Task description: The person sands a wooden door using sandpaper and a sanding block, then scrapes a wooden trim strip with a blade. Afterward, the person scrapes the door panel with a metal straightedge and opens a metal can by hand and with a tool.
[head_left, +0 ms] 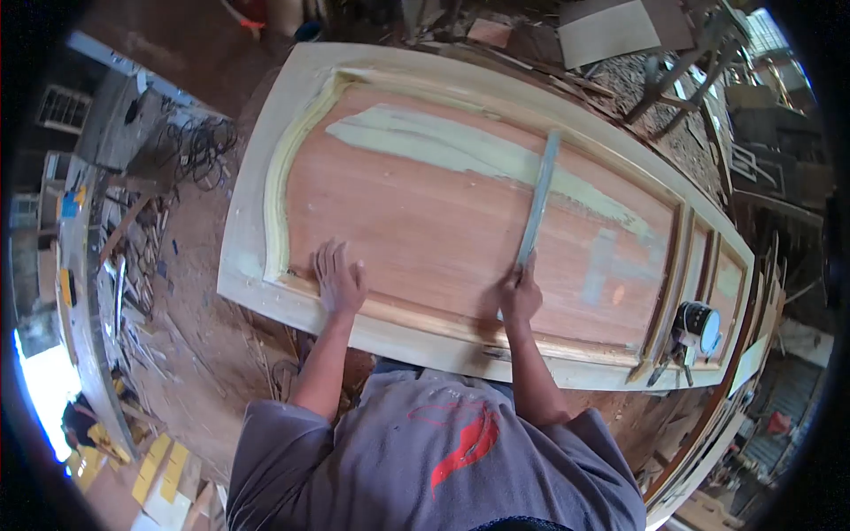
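Note:
A large panelled wooden door [390,203] lies flat in front of me, its edges framed by raised moulding. My left hand [338,281] rests with fingers spread on the reddish panel near the lower left moulding, holding nothing. In my right hand [521,294] is the near end of a long, narrow grey strip [542,190]. This strip crosses the panel, and its far end reaches the upper moulding. Beneath it runs a broad pale green filler patch [425,142]. Smaller greyish patches [598,265] mark the panel to the right.
A can [699,326] stands on the door's right end, with handled tools [680,352] beside it. Wood scraps [133,301] and tangled cables [199,146] litter the floor at left. Boards [611,35] and a wooden stand [677,93] are behind the door.

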`<state>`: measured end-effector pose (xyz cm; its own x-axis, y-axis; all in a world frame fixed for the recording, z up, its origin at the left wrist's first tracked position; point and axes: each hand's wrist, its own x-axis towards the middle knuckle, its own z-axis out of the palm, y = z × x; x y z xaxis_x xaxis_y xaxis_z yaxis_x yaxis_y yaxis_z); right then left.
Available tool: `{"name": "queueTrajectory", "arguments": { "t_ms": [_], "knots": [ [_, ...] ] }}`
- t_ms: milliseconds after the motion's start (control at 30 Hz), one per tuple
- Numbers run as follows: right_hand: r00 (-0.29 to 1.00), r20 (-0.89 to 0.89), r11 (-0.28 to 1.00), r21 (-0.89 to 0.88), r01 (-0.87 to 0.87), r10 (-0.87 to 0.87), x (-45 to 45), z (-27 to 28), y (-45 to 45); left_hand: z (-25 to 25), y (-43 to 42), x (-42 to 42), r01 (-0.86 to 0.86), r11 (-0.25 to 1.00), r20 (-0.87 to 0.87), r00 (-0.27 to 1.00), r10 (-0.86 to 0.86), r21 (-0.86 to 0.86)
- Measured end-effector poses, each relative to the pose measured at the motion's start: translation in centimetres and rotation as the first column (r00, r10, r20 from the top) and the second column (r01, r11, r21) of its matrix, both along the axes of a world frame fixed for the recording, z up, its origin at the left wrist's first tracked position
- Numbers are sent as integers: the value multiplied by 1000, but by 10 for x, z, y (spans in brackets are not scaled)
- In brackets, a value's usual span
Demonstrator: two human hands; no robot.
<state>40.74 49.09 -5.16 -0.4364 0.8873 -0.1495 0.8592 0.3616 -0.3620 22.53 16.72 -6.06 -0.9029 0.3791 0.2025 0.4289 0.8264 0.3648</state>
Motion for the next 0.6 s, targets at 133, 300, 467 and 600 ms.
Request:
{"name": "queueTrajectory", "arguments": {
  "t_ms": [133,300,467,600],
  "knots": [
    [826,79,823,-176,-539,558,-48,-37,-64,6,-2,2,-68,997,-40,997,70,47],
    [723,-48,724,-12,-690,689,-84,-36,-60,7,-5,1,-52,996,-62,996,57,78],
    [703,-46,704,-7,-710,709,-88,-34,-76,4,-8,3,-52,993,-74,995,60,102],
    [398,-210,423,90,-902,893,-96,-25,-91,3,-10,1,-60,989,-129,989,78,136]
  ]
}}
